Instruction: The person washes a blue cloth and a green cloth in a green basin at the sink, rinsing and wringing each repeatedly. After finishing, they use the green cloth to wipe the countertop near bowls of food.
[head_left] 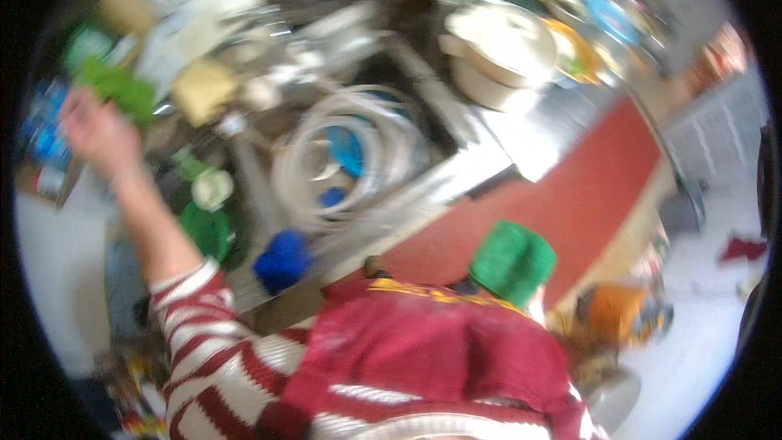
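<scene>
My left hand (102, 134) reaches out to the far left, its fingers smeared by motion. It is right beside a bright green, flat thing (120, 90), and I cannot tell whether it grips it. Close to my body on the right is a folded green cloth (513, 262). A sliver of my right hand (536, 308) shows at the cloth's lower edge, apparently holding it; the rest is hidden. In the sink (456, 167) in front of me stand stacked pale round bowls (297, 187) with blue pieces inside.
A white lidded pot (501, 49) stands on the metal counter beyond the sink. Blue packages (50, 126) are at the far left. A green bowl (204, 230) and a blue bundle (282, 261) are left of the sink; a red cabinet front (562, 195) runs to the right.
</scene>
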A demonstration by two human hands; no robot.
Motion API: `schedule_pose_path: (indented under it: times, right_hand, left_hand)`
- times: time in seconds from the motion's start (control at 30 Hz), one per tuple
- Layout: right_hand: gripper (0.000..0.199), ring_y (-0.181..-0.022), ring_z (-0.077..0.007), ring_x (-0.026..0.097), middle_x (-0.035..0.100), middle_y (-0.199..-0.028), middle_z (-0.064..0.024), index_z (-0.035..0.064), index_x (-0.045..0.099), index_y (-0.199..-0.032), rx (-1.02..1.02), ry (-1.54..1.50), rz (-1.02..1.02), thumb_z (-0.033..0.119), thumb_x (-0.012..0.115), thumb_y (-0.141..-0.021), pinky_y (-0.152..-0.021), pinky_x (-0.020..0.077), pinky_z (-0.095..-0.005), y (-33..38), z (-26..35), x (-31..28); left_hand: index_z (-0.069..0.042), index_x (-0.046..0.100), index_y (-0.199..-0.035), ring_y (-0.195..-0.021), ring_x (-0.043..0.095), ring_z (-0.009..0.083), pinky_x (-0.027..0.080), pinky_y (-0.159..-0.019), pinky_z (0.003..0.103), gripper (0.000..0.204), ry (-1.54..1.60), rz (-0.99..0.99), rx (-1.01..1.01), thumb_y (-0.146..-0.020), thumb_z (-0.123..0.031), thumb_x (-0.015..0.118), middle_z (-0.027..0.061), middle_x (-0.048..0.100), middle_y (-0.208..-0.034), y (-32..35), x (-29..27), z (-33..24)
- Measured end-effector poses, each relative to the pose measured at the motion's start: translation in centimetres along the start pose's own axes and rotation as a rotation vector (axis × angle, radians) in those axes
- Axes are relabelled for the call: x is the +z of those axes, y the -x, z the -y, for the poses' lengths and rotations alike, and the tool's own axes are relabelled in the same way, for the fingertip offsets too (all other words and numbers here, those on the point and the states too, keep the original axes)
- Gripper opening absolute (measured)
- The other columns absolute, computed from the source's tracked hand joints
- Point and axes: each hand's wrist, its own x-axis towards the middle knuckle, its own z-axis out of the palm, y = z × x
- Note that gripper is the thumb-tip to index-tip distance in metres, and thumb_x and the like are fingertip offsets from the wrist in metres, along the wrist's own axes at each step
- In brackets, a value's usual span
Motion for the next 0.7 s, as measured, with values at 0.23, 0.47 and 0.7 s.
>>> schedule_pose_path:
  times: [0.23, 0.47, 0.7]
  right_hand:
    - [0.034, -0.088, -0.0217, 0.061, 0.062, -0.101, -0.005, 0.0112, 0.058, -0.118, -0.184, -0.105, -0.085, 0.031, 0.056, -0.09, -0.072, 0.0511, -0.0366, 4.1, 10.1, -14.5]
    - [0.034, -0.086, -0.0219, 0.062, 0.063, -0.099, -0.0053, 0.0106, 0.057, -0.118, -0.38, -0.208, -0.32, 0.031, 0.055, -0.092, -0.07, 0.0517, -0.0365, 10.5, 19.7, -27.9]
    - [0.033, -0.084, -0.0221, 0.062, 0.063, -0.097, -0.0056, 0.01, 0.057, -0.118, -0.481, -0.308, -0.51, 0.031, 0.054, -0.093, -0.069, 0.0523, -0.0363, 11.9, 24.1, -33.9]
  left_hand:
    - [-0.002, 0.053, -0.11, -0.098, 0.058, 0.0225, 0.048, -0.087, 0.035, 0.022, 0.809, 0.016, -0.846, -0.096, -0.018, 0.058, 0.0131, 0.061, -0.107, 9.7, 6.7, -22.5]
    - [-0.001, 0.058, -0.103, -0.094, 0.061, 0.02, 0.051, -0.086, 0.034, 0.011, 1.224, 0.507, -1.321, -0.094, -0.008, 0.056, 0.0087, 0.062, -0.1, 23.9, 24.1, -45.9]
    - [-0.001, 0.055, -0.106, -0.089, 0.057, 0.0136, 0.047, -0.079, 0.026, 0.014, 1.241, 0.756, -1.137, -0.096, -0.011, 0.056, 0.0064, 0.061, -0.098, 30.0, 43.6, -62.2]
